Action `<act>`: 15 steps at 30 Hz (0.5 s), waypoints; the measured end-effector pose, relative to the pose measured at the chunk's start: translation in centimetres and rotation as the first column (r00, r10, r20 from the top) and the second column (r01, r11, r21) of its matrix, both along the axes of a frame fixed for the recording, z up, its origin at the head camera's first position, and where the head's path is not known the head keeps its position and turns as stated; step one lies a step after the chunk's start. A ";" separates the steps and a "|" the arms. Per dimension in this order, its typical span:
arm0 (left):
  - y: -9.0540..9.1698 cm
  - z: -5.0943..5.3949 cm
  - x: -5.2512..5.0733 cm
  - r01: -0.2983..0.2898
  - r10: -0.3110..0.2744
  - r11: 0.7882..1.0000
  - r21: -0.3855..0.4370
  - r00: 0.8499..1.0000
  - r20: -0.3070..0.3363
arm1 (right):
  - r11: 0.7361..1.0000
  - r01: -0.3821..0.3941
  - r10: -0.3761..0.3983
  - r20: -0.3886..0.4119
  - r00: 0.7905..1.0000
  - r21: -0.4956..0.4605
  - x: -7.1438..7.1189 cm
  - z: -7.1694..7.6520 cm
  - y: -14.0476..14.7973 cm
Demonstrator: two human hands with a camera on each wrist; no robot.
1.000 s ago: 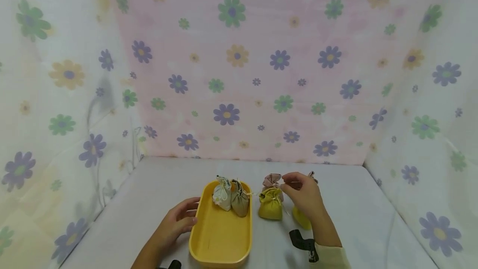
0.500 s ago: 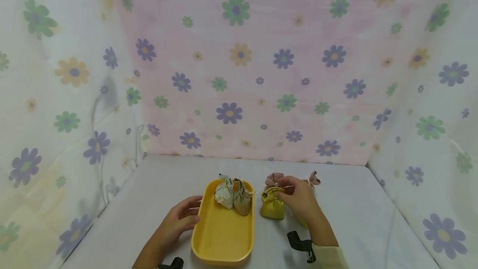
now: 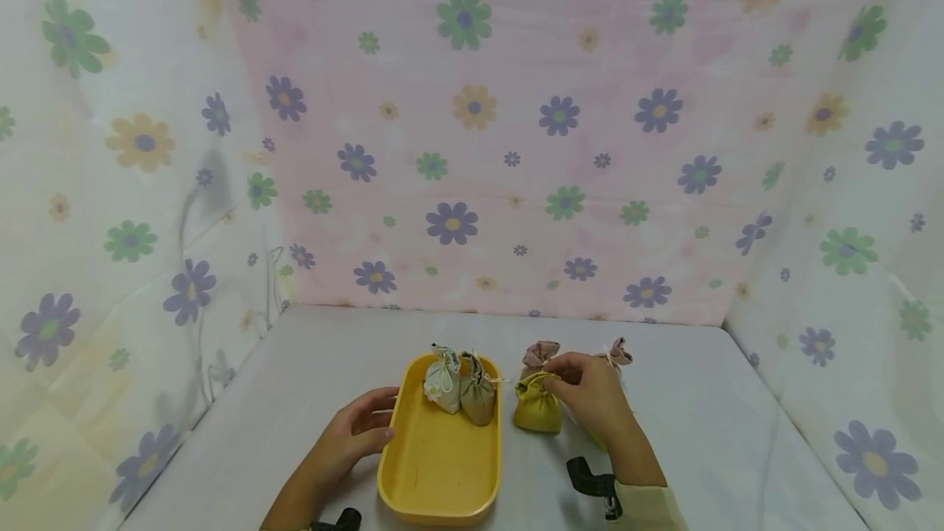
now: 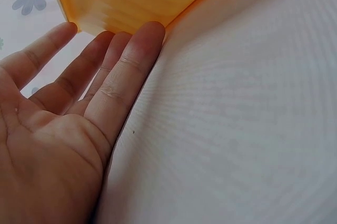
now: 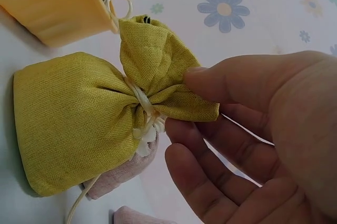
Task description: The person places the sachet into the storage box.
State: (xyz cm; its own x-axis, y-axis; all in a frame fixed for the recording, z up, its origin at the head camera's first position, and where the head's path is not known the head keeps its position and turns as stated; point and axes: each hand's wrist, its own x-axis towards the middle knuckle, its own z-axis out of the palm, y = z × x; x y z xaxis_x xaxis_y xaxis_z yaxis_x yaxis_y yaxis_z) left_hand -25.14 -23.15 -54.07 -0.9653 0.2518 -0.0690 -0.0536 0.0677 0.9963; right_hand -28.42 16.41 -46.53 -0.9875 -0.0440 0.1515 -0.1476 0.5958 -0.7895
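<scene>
A mustard-yellow drawstring pouch [image 5: 73,124] stands on the table to the right of the yellow tray [image 3: 438,494]. My right hand [image 3: 599,400] pinches the gathered top of this pouch between thumb and fingers, as the right wrist view shows closely. At the tray's left side is my left hand [image 3: 347,437], its fairly straight fingers [image 4: 113,84] touching the outer wall. Inside the tray's far end sit a pale patterned pouch [image 3: 442,388] and a greyish-beige pouch [image 3: 478,400], side by side.
Behind the mustard pouch stands a dusty-pink pouch [image 3: 541,352], partly covered. Another pink pouch top [image 3: 621,351] shows beyond my right hand, and a yellow-green edge peeks out below that hand. Flowered cloth walls [image 3: 516,211] enclose the white table [image 3: 332,351].
My right hand has moved slightly left and down, from beside the mustard pouch's top to pinching it. My left hand stays at the tray. The view has shifted a little.
</scene>
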 end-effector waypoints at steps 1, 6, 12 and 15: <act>0.0 0.0 0.0 -0.002 0.002 1.000 0.001 1.000 0.001 | 1.000 0.002 -0.002 -0.001 1.000 -0.001 0.0 0.0 0.0; 0.0 0.1 0.0 0.002 -0.002 1.000 0.005 1.000 0.003 | 1.000 0.008 -0.008 -0.019 1.000 0.001 0.1 0.0 0.0; 0.0 0.1 0.0 0.012 -0.012 1.000 0.014 1.000 -0.001 | 1.000 0.002 -0.002 0.000 1.000 0.003 0.1 0.2 -0.2; 0.0 0.1 0.1 0.013 -0.013 1.000 0.014 1.000 -0.002 | 1.000 -0.002 0.002 0.007 1.000 0.016 0.1 0.2 -0.3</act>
